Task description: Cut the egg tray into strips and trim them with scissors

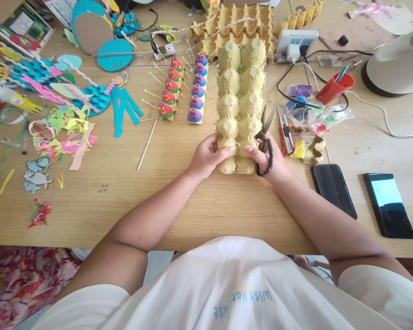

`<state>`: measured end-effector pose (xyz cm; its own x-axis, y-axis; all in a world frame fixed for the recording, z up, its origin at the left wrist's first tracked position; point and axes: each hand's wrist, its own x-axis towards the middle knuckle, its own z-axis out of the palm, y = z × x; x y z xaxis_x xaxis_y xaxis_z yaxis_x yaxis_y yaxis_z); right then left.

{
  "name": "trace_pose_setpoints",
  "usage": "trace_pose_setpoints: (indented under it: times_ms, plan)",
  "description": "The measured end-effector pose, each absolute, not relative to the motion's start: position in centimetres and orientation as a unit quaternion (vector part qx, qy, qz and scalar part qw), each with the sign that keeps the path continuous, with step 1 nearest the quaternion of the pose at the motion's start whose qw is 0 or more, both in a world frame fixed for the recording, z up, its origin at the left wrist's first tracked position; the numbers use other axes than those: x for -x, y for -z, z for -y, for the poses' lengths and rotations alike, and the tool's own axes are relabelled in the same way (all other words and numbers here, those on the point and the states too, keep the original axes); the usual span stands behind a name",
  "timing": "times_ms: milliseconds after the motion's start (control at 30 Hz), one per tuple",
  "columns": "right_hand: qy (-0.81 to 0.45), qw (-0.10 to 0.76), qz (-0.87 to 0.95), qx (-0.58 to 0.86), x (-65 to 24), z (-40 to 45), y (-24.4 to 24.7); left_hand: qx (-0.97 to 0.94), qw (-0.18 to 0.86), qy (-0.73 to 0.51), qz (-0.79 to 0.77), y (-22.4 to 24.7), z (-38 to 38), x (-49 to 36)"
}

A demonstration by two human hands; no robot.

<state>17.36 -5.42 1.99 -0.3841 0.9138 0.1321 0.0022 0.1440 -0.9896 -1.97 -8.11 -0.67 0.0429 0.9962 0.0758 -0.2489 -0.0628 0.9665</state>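
Observation:
A yellowish two-row egg carton (240, 98), bumps facing up, is held between my hands above the table. My left hand (206, 156) grips its near left edge, thumb laid over a bump. At the near right edge my right hand (270, 158) also grips the carton, thumb on top, with black scissors (265, 137) hanging on it, blades pointing away from me and spread apart. Left of the carton stand two painted egg-carton strips: a red and green one (171, 89) and a blue and purple one (198, 89), both with pins stuck in.
Behind the carton lies a bigger egg tray (241, 23). To the right are a red box cutter (285, 133), a power strip (296, 43), a red cup (335, 87) and two phones (333, 189). Paper scraps (65, 133) and a thin stick (147, 144) lie on the left.

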Motion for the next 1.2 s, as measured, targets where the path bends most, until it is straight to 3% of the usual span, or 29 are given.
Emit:
trace_pose_setpoints:
  times_ms: [633,767,1200]
  plan:
    - [-0.516,0.428,0.639,0.377,-17.6,6.0,-1.7,-0.444,0.467,-0.660,-0.385,0.1,7.7,2.3]
    - [-0.485,0.464,0.614,0.414,-18.1,5.3,-1.4,-0.451,0.465,-0.645,-0.405,0.0,8.0,2.0]
    - [-0.523,0.418,0.629,0.395,-17.7,6.1,-3.5,-0.512,0.484,-0.582,-0.407,0.2,8.6,1.7]
